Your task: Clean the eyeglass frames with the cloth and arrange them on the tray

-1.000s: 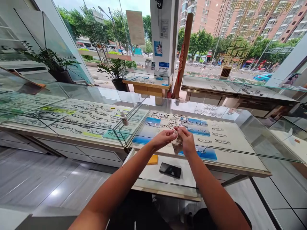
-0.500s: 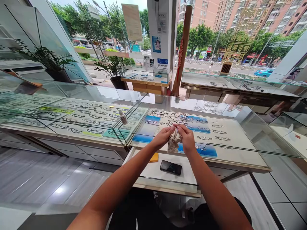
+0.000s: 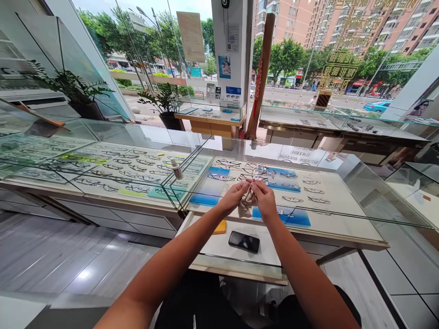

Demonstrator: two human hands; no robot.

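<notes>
My left hand (image 3: 234, 196) and my right hand (image 3: 263, 199) meet above a glass display counter (image 3: 343, 214), fingertips pinched together. Between them hangs a pale cleaning cloth (image 3: 245, 205), wrapped round a thin-framed pair of glasses (image 3: 254, 175) whose rims stick out above my fingers. Both hands grip the cloth and the frame. Below the hands, on the pulled-out white drawer tray (image 3: 219, 249), lie a black phone (image 3: 243, 241) and a yellow cloth (image 3: 220, 226).
Rows of spectacle frames lie under the glass in this case and in the case to the left (image 3: 103, 169). A small spray bottle (image 3: 177, 169) stands on the glass at the left. Potted plants (image 3: 168, 105) and further counters stand by the window.
My hands stayed together and worked the cloth over the glasses. The cloth hung lower half a second ago and is now bunched up close between the fingers.
</notes>
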